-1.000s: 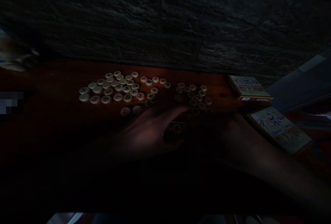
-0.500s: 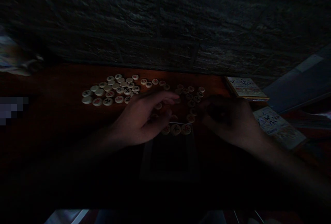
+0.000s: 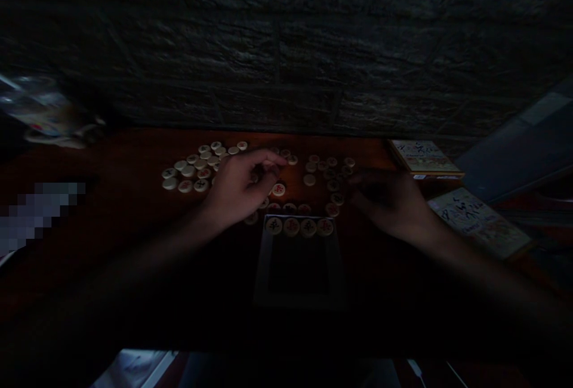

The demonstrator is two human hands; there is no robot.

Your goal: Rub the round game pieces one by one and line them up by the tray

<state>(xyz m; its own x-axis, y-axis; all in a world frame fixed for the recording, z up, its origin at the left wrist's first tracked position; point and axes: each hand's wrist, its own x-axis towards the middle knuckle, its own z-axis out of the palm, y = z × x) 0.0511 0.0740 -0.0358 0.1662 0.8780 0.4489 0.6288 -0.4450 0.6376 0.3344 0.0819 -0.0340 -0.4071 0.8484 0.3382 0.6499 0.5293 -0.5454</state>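
Observation:
The scene is very dark. Several round pale game discs (image 3: 197, 172) with red or black marks lie scattered on a dark red wooden table (image 3: 125, 197). A shallow open box (image 3: 299, 262) sits near me with a row of discs (image 3: 299, 227) along its far edge. My left hand (image 3: 242, 188) reaches over the discs in the middle, fingers curled and pinched at a disc I can barely make out. My right hand (image 3: 389, 206) hovers by another cluster of discs (image 3: 331, 173), its fingers lost in shadow.
Two printed box lids or boards lie at the right, one (image 3: 423, 158) farther, one (image 3: 478, 221) nearer. A rough dark stone wall (image 3: 286, 48) rises behind the table. Crumpled plastic (image 3: 45, 110) lies at the far left. A pale object (image 3: 134, 370) shows at the bottom edge.
Both hands have moved away from me toward the far discs. The box with its row of discs has come into view as the hands cleared it and the view shifted.

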